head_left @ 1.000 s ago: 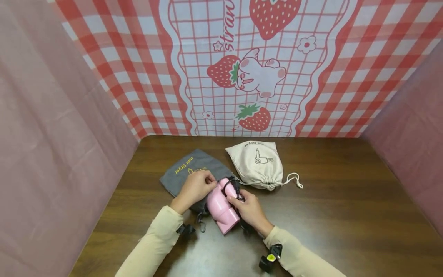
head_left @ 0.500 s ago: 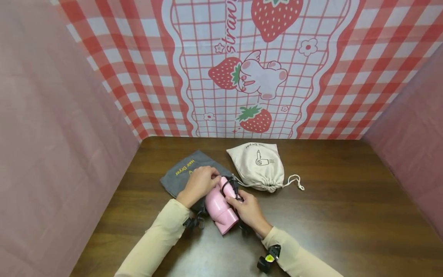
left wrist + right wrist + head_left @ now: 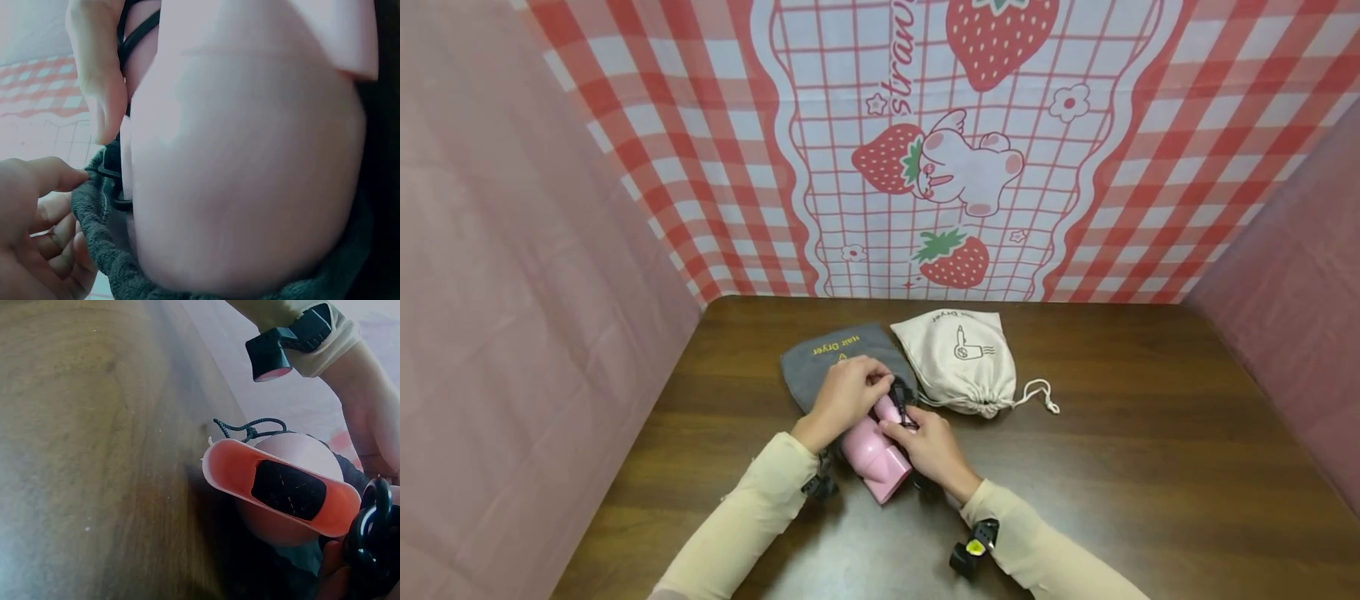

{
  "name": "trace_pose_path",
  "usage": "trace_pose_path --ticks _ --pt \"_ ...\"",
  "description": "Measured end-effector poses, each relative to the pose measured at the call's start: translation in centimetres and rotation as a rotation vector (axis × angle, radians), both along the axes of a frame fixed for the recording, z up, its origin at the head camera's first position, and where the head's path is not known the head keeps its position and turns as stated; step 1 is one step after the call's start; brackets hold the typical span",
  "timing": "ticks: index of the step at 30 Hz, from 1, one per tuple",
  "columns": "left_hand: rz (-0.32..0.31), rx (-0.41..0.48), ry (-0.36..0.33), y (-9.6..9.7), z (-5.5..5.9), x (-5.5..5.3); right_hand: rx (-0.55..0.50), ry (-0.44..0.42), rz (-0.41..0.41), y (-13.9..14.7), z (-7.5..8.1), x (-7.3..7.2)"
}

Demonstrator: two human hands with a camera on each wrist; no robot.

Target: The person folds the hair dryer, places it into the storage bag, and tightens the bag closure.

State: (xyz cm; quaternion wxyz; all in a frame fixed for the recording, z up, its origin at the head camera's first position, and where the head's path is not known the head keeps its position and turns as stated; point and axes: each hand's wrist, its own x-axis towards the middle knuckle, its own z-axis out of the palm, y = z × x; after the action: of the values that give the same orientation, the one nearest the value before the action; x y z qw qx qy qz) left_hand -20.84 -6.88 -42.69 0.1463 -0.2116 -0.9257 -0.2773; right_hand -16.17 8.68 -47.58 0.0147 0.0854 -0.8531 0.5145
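A pink hair dryer (image 3: pixel 868 450) lies partly inside the mouth of a grey drawstring pouch (image 3: pixel 808 362) lettered "Hair Dryer". My left hand (image 3: pixel 844 396) pinches the pouch's gathered rim (image 3: pixel 94 219) between thumb and fingers, beside the dryer. With my right hand (image 3: pixel 936 450) I grip the dryer's handle and the black cord (image 3: pixel 362 540) wound about it. The dryer's flat nozzle (image 3: pixel 228 465) sticks out of the pouch toward me. How deep its rear sits in the pouch is hidden by cloth and my hands.
A cream drawstring pouch (image 3: pixel 958 367) with a dryer drawing lies just behind and right, its white cord (image 3: pixel 1037 387) trailing right. The wooden table (image 3: pixel 1112 467) meets a checked strawberry cloth (image 3: pixel 955 167) at the back and pink cloths at both sides.
My left hand has moved right along the dryer, drawing the grey pouch rightward and turning it. The dryer and right hand have shifted slightly left. The cream pouch has stayed put.
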Motion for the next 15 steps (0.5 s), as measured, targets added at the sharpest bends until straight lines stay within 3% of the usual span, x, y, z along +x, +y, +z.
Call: trace_pose_path --ticks 9,12,15 --pt "-0.079 -0.072 0.099 -0.8 -1.1 1.0 0.034 -0.017 -0.068 -0.2 -0.1 0.2" --pt "-0.071 -0.08 0.111 -1.4 -1.6 1.4 0.037 -0.009 -0.059 -0.1 -0.1 0.2" --pt "-0.043 -0.089 0.094 -2.1 -2.0 2.1 0.005 -0.057 -0.029 0.2 0.0 0.2"
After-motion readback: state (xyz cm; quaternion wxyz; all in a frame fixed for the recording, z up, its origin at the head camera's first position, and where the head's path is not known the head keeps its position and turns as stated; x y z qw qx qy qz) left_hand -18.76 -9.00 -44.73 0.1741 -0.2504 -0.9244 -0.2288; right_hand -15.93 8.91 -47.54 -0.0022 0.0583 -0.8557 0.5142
